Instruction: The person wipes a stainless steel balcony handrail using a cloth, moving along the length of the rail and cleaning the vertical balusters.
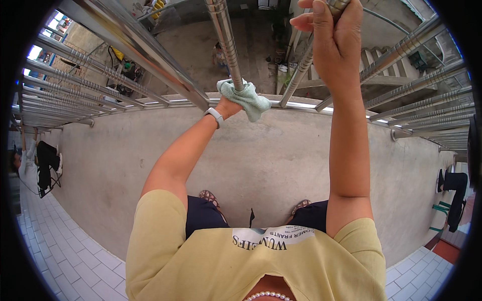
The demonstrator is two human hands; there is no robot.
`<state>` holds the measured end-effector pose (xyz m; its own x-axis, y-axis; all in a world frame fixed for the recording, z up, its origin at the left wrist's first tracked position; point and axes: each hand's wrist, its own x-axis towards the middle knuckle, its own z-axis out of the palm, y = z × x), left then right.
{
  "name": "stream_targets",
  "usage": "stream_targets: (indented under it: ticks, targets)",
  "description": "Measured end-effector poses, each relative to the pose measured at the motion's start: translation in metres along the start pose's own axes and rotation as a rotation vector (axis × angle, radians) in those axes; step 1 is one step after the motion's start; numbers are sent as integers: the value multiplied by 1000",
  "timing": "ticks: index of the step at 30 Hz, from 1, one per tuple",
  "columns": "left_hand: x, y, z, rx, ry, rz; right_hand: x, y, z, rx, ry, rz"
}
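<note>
A light green cloth (257,104) is wrapped around the lower part of an upright, ribbed metal railing bar (223,35). My left hand (230,108) is closed on the cloth from the near side, and the cloth hides most of its fingers. Higher up on the right, my right hand (340,47) grips another shiny metal bar (338,4) near the top edge of the view. Its thumb and some fingertips show beside the bar, and the rest are cut off or hidden.
A thick metal post (145,47) rises left of the cloth, with more railing bars (85,62) on both sides. Beyond lie a yard (186,55) and steps (391,65). Concrete floor (251,155) is underfoot. People sit at far left (30,163) and right (456,193).
</note>
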<state>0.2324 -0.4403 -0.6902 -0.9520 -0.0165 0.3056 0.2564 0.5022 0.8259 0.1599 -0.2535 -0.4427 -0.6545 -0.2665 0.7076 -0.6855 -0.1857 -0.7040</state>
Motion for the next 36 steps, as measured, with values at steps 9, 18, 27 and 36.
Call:
stream_targets:
  ticks: [9,18,27,36]
  targets:
    - [1,16,-3,-40,48,-117,0,9,-1,-30,-11,-112]
    - [32,33,-24,-28,220,93,0,4,2,-29,-6,-101]
    - [51,139,-63,-74,505,283,-3,7,5,39,23,-47]
    - [58,110,-63,-401,397,265,-1,1,2,-4,18,-11]
